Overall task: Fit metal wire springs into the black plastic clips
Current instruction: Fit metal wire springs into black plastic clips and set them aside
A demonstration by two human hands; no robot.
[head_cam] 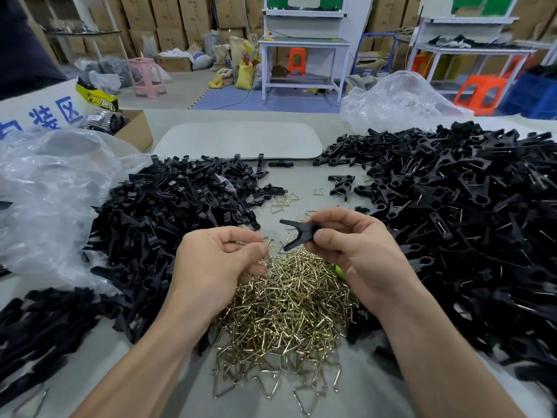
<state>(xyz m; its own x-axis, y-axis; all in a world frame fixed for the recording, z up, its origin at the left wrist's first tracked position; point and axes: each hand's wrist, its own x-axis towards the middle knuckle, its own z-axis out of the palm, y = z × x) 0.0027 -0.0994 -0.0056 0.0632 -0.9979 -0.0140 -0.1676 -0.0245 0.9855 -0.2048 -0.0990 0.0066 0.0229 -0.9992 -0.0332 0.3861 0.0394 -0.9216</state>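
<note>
My right hand pinches a black plastic clip above the table, its forked jaws spread and pointing left. My left hand holds a thin metal wire spring between thumb and fingers, its tip a short gap from the clip's lower jaw. Below both hands lies a heap of brass-coloured triangular wire springs. A pile of black clip pieces spreads on the left. A larger pile of black clips, many showing wire, fills the right.
Crumpled clear plastic bags lie at the left and back right. A pale flat board rests behind the piles, a cardboard box at back left. Loose springs scatter on the grey table beyond my hands.
</note>
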